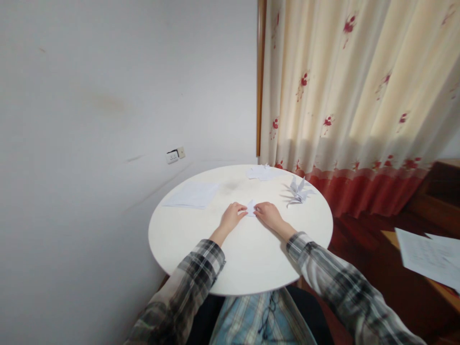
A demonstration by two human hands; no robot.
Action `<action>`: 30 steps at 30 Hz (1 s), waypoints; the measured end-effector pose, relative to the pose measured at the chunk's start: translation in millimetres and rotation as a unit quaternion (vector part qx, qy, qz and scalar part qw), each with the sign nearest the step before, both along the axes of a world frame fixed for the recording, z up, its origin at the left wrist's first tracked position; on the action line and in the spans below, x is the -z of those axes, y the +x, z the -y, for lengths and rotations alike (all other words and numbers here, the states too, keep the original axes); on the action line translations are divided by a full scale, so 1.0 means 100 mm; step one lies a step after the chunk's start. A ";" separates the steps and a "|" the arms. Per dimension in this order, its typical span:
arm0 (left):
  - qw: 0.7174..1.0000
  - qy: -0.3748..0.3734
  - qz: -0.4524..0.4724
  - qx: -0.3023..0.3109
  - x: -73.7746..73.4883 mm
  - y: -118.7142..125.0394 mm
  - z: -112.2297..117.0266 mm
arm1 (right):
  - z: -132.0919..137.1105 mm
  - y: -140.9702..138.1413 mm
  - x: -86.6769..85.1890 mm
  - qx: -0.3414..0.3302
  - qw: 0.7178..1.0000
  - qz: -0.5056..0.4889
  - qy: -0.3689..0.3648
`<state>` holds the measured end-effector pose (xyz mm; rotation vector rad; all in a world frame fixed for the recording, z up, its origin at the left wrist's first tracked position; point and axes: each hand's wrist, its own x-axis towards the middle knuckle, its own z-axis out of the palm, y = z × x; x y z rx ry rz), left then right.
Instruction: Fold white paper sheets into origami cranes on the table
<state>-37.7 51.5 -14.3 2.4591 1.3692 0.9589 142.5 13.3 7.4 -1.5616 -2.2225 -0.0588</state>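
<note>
A small folded piece of white paper [251, 209] lies on the round white table [201, 249], pinched from both sides. My left hand [233, 214] grips its left edge with curled fingers. My right hand [268, 213] grips its right edge, fingers closed on it. Both hands rest on the tabletop near its middle, plaid sleeves reaching back toward me.
A flat sheet of paper [192, 195] lies at the table's left. Crumpled or folded white paper [261, 172] sits at the far edge, and finished paper cranes [298, 190] stand at the right. A curtain [345, 96] hangs behind; printed sheets [427, 256] lie on a wooden surface at right.
</note>
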 end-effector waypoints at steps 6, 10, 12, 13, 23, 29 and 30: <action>1.000 0.018 0.023 0.006 0.04 -0.01 -0.02 | 0.00 -0.03 -0.01 0.031 0.999 -0.026 0.013; 1.000 0.001 0.018 -0.003 0.03 0.00 -0.02 | -0.01 -0.02 0.00 0.002 1.000 -0.020 0.019; 1.000 0.001 0.018 -0.004 0.02 0.00 -0.01 | -0.01 -0.02 0.01 0.001 1.000 -0.019 0.020; 1.000 0.003 0.017 -0.004 0.02 0.00 -0.01 | -0.01 -0.02 0.00 0.002 1.000 -0.018 0.020; 1.000 -0.002 -0.013 0.003 0.01 -0.01 -0.01 | 0.05 -0.01 -0.06 0.014 1.000 -0.021 0.018; 0.997 0.009 -0.079 0.010 0.04 -0.01 -0.04 | 0.04 -0.01 -0.06 0.011 1.000 -0.008 0.018; 0.996 0.010 -0.089 0.008 0.04 -0.01 -0.03 | 0.04 -0.01 -0.06 0.010 1.000 0.003 0.017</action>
